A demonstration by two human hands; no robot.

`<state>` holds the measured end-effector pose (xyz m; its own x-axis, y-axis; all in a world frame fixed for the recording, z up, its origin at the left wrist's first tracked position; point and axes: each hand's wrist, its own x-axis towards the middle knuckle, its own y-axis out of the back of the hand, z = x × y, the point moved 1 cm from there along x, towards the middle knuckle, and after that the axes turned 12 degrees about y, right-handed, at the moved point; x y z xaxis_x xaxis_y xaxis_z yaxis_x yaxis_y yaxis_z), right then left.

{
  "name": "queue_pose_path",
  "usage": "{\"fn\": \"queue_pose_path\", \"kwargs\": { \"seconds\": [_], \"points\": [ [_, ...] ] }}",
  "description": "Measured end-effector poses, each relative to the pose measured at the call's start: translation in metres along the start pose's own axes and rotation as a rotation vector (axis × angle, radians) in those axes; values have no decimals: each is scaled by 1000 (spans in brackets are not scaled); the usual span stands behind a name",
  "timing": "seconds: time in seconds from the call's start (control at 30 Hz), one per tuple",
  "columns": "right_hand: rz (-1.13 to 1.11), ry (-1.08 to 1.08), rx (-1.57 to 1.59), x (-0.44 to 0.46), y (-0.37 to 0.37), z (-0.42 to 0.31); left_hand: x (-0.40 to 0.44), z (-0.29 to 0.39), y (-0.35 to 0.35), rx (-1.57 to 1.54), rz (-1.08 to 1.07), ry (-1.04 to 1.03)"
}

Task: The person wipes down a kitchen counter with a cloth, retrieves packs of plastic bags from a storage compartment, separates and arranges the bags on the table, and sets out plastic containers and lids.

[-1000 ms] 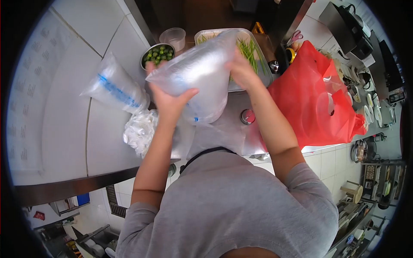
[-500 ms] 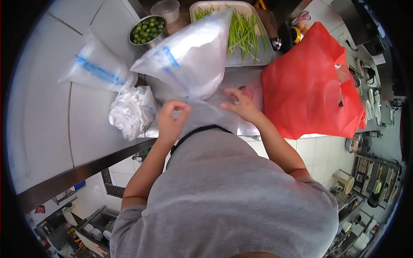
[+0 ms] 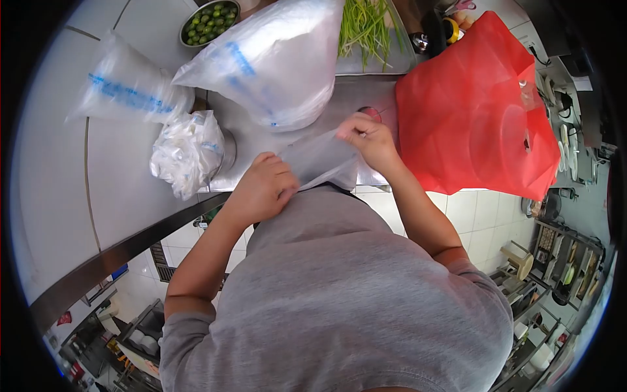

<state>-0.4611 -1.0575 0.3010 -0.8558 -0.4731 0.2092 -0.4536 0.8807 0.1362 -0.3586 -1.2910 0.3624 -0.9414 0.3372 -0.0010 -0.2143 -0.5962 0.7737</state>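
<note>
A thin clear plastic bag (image 3: 318, 158) is stretched between my two hands at the counter's front edge. My left hand (image 3: 264, 188) is closed on its left side, fingers curled. At its upper right corner, my right hand (image 3: 369, 140) pinches the plastic. Just beyond stands a large full translucent bag (image 3: 281, 72) with blue print, touched by neither hand. A small round red-topped item (image 3: 370, 114) lies partly hidden behind my right hand.
Left are another blue-printed bag (image 3: 130, 85) and crumpled white plastic (image 3: 188, 155). Behind sit a bowl of green fruit (image 3: 210, 24) and a tray (image 3: 403, 49) of green stalks (image 3: 369, 32). A big red bag (image 3: 470, 117) stands right on the metal counter (image 3: 241, 124).
My hands have let go of the large full bag, which now stands on the counter. They have come down toward my body and taken hold of the thin clear bag. The view has shifted.
</note>
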Motion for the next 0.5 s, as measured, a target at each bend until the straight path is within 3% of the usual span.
{"fn": "queue_pose_path", "kwargs": {
  "seconds": [0.07, 0.17, 0.27, 0.37, 0.47, 0.5],
  "points": [
    [-169, 404, -220, 3, -8, -27, 9, 16, 0, -170, 226, 34],
    [-412, 339, -122, -3, -20, -65, 18, 29, 0, -464, 168, 181],
    [-546, 85, -21, -10, -18, -79, 10, 23, 13, -480, -392, 363],
    [-492, -142, -157, -22, -21, -88, 3, 9, 9, -508, -490, 575],
    [-806, -50, -341, -34, -24, -75, 3, -8, -20, -164, -430, 339],
    [-809, -61, -371, -35, -26, -76, 4, -7, -26, -14, -405, 397]
  ]
}}
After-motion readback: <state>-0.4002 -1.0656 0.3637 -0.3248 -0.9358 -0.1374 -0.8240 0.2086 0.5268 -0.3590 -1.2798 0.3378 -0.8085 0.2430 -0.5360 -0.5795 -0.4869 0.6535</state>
